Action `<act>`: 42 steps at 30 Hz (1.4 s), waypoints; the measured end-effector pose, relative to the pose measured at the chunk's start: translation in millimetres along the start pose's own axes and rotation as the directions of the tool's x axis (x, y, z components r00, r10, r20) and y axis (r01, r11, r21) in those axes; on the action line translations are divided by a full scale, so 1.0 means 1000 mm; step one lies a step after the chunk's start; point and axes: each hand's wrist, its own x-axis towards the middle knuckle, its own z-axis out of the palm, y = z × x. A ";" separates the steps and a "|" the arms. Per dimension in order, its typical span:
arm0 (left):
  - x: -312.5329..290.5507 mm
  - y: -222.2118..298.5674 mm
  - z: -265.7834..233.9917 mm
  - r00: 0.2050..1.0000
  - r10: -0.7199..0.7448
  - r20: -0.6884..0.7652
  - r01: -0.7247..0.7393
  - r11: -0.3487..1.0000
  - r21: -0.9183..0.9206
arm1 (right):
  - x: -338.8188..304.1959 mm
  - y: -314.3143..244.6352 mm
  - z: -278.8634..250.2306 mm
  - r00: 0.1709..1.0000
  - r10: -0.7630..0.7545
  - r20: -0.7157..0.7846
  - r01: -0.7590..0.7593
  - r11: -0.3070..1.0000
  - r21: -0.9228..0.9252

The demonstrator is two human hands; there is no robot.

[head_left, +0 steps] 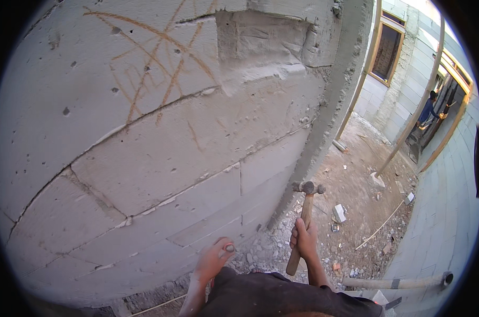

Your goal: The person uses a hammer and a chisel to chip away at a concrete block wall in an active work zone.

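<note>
My right hand (pixel 304 240) is closed around the wooden handle of a hammer (pixel 307 208). The dark metal head points up and away from me, close to the edge of the block wall (pixel 197 132). My left hand (pixel 214 260) is lower and to the left, its fingers wrapped round what looks like a chisel (pixel 229 247). Only its round grey end and a red collar show; the palm hides the rest. Higher on the wall is a rough rectangular recess (pixel 266 39) with a pale, chipped lower edge. Orange-brown lines (pixel 165 58) are drawn beside it.
Rubble (pixel 260 253) lies along the wall's foot, with a white block piece (pixel 339 213) on the dirt floor. Leaning poles (pixel 408 127) and a pipe (pixel 398 283) are at the right. Far right, another person (pixel 428 108) stands by a wood-framed doorway.
</note>
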 end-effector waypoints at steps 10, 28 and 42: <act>0.102 0.102 -0.046 0.552 0.774 -0.309 -0.829 0.550 -0.101 | -0.046 -0.026 0.039 0.954 -0.205 -0.221 0.222 0.973 0.057; 0.213 0.231 -0.131 -0.068 0.840 -0.538 -0.938 0.131 0.322 | -0.144 -0.067 0.061 0.742 -0.605 -0.288 0.590 0.794 -0.149; 0.220 0.218 -0.122 -0.087 0.534 -0.841 -0.938 0.242 0.250 | -0.139 -0.066 0.084 0.782 -0.594 -0.190 0.584 0.804 -0.110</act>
